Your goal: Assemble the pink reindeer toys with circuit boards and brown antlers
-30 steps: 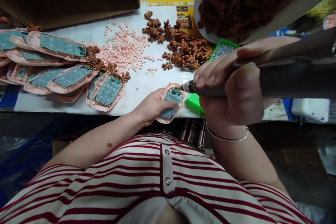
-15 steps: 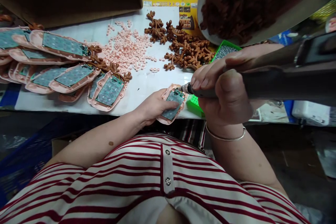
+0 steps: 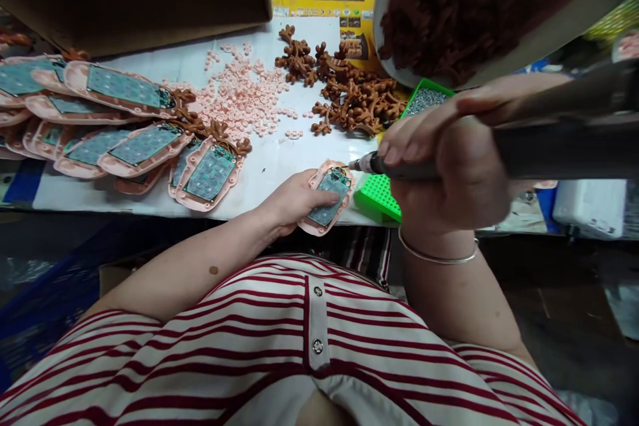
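Note:
Near the table's front edge, my left hand (image 3: pixel 299 198) grips a pink plastic shell with a green circuit board (image 3: pixel 325 203), its thumb lying across the board. My right hand (image 3: pixel 449 166) is wrapped round a dark electric screwdriver (image 3: pixel 554 146), held almost level. The screwdriver's bit points left at the upper right of the shell; whether it touches there I cannot tell. Under the right hand lies a bright green tray with a grid of small holes (image 3: pixel 380 196). Behind the hand, a green box of small metal screws (image 3: pixel 428 97) is partly hidden.
Several pink shells with boards (image 3: pixel 207 173) are piled at the left, some with brown antler pieces. Small pink parts (image 3: pixel 244 90) and loose brown antler pieces (image 3: pixel 357 93) lie mid-table. A cardboard box (image 3: pixel 150 0) and a tub of brown pieces (image 3: pixel 387 53) stand behind.
My right hand has drawn the screwdriver back to the right, its tip moving off the middle of the board's top end. The left hand keeps the shell in nearly the same place.

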`<state>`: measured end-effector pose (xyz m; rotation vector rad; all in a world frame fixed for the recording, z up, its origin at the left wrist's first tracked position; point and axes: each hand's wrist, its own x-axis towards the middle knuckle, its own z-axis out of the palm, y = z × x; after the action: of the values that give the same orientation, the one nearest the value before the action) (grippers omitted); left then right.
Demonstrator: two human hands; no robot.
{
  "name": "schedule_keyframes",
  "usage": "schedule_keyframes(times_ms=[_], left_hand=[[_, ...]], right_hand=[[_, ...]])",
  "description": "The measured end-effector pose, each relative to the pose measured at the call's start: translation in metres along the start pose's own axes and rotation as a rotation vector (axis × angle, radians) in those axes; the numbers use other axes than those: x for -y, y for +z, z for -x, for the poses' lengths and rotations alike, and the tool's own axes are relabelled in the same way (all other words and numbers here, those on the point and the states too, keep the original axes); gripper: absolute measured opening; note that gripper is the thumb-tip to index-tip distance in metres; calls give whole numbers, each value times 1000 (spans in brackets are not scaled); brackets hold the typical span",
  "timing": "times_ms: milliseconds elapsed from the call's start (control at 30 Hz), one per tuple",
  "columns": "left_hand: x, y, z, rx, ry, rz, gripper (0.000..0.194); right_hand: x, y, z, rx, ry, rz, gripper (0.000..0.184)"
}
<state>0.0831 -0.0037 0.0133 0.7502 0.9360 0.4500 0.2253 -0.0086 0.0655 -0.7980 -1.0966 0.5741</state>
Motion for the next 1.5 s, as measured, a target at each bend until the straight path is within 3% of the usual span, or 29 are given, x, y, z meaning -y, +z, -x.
schedule_keyframes(times_ms=[100,233,400,967,1333,1500], left_hand=[[0,0,1,-15,-12,21,31],[-1,-1,1,-20,-8,24,35],[-1,-1,1,-20,-2,3,35],[0,-2,1,-2,17,36,41],[1,-4,-1,-26,64,76,42],[1,-3,-3,-49,79,123,44]], right_hand=[[5,-11,-5,-150,-225,-74,33],[-8,-44,-4,-251,-257,150,24],[-27,-66,3,-219,-221,244,29],[-38,-59,7,-177,-51,218,34],[-41,-62,9,-150,-90,257,31],[-23,-49,3,-198,-199,135,18]])
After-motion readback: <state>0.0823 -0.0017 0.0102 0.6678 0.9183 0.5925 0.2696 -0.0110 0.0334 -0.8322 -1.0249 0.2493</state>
